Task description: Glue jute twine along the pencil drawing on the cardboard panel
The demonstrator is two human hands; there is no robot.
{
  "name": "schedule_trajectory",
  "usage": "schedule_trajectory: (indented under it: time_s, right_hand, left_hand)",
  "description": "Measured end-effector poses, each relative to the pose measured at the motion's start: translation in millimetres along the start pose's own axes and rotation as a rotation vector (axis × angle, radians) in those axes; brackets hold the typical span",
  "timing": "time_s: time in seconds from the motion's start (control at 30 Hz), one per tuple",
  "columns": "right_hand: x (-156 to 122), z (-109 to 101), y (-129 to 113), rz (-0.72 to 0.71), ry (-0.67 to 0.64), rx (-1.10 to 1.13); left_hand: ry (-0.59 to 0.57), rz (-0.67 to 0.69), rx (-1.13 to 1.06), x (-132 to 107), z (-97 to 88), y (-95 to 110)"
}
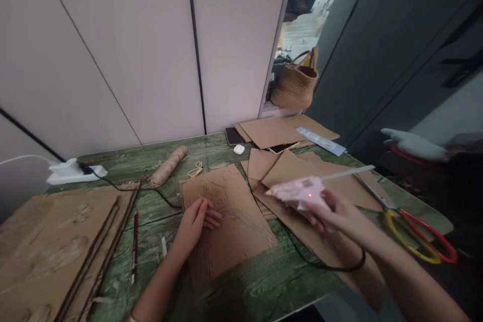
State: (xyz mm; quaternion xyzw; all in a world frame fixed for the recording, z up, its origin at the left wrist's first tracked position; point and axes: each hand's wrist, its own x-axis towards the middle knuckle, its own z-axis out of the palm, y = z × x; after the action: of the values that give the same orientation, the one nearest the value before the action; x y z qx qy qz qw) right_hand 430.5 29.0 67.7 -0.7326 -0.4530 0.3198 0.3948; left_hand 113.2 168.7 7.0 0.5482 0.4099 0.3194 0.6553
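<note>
My right hand (324,211) grips a pale pink hot glue gun (298,190), with a small red light lit on its side and a clear glue stick jutting from its back. The gun's nozzle points left, held above loose cardboard pieces. My left hand (198,217) rests on a cardboard sheet (241,226) in front of me. Its thumb and fingers are drawn together; anything between them is too small to make out. Thin twine (230,211) runs in curved lines over this sheet, partly hidden by the hand.
Stacked cardboard (56,246) lies at left, near a pencil (135,246) and a power strip (75,172). Behind are a twine roll (169,166) and an earbud case (238,149). Scissors (411,231) overhang the right edge. A black cord (313,261) hangs below my right hand.
</note>
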Motion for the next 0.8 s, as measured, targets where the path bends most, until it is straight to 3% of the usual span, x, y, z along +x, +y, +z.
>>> schedule_trajectory:
  time_s: [0.1,0.23,0.33,0.8]
  right_hand:
    - [-17.0,35.1,-11.3,-0.078,-0.044,0.011]
    - [-22.1,60.3,-9.4,-0.021,-0.225,-0.01]
    - [-20.4,64.7,-6.9,-0.021,-0.29,-0.047]
    - [-19.6,80.8,-5.1,-0.142,-0.238,-0.14]
  left_hand:
    - [0.003,-0.009,-0.059,1.7,-2.0,-3.3]
    - [-0.003,-0.029,-0.14,4.6,-6.1,-6.0]
    - [-0.007,-0.056,-0.178,6.9,-8.8,-7.2]
    - [-0.006,-0.084,-0.222,9.3,-8.4,-8.1]
